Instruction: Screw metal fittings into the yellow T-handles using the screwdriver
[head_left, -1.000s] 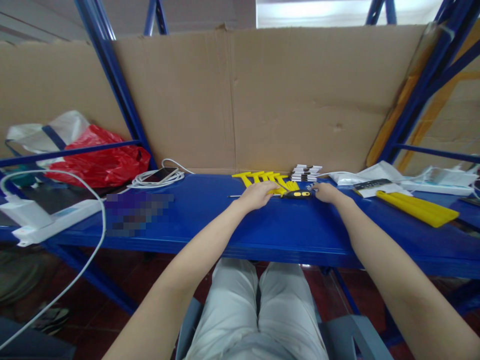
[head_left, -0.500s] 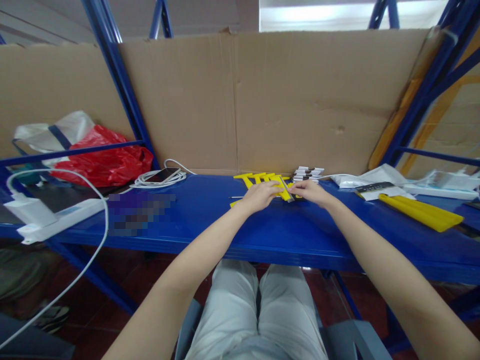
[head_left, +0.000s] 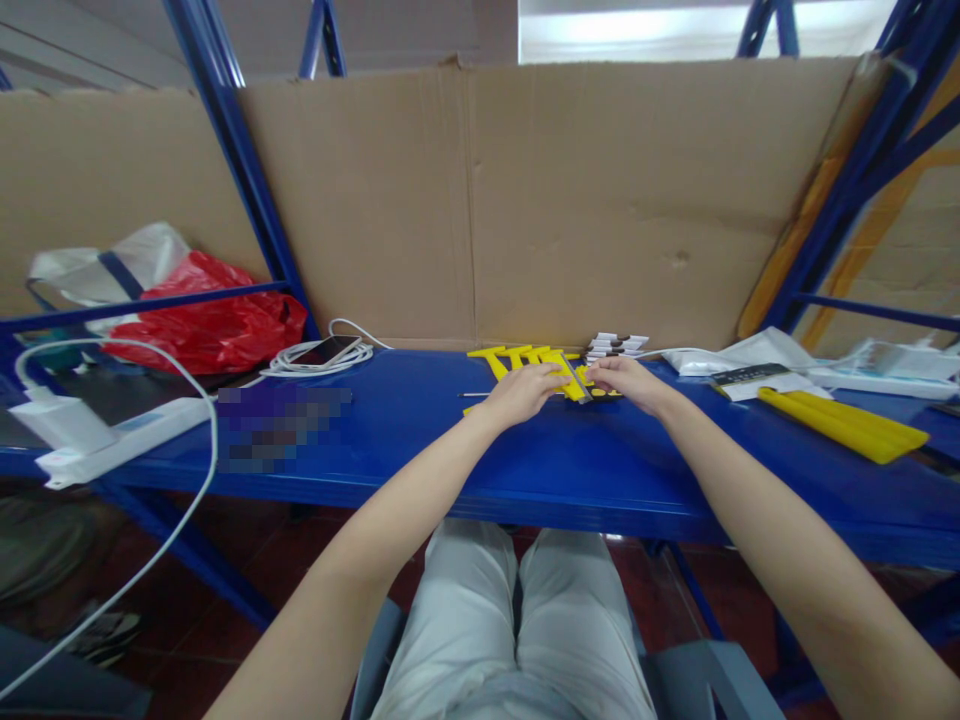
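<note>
My left hand [head_left: 527, 391] is closed on a yellow scraper [head_left: 566, 372], whose wide head with a grey, blade-like edge points to the right. The lower part of that scraper is hidden under my fingers. My right hand [head_left: 621, 379] is beside the head's right edge, fingertips pinched together; what they hold, if anything, is too small to make out. Small yellow pieces on something black [head_left: 604, 393] lie beneath my right fingers. Several yellow T-shaped scrapers [head_left: 491, 355] lie side by side behind my left hand. A thin metal rod [head_left: 472, 395] pokes out left of that hand.
White-and-dark small boxes [head_left: 615, 347] are stacked behind my right hand. A long yellow piece [head_left: 844, 425] and a black-and-white card [head_left: 765, 381] lie right on the blue table [head_left: 592, 470]. Coiled white cable [head_left: 319, 358], power strip [head_left: 127, 440] and red bag [head_left: 214, 315] are left. Cardboard [head_left: 585, 200] stands behind.
My right hand has shifted slightly right, away from the scraper's edge, uncovering more of the small yellow pieces. My left hand stays nearly still on the scraper.
</note>
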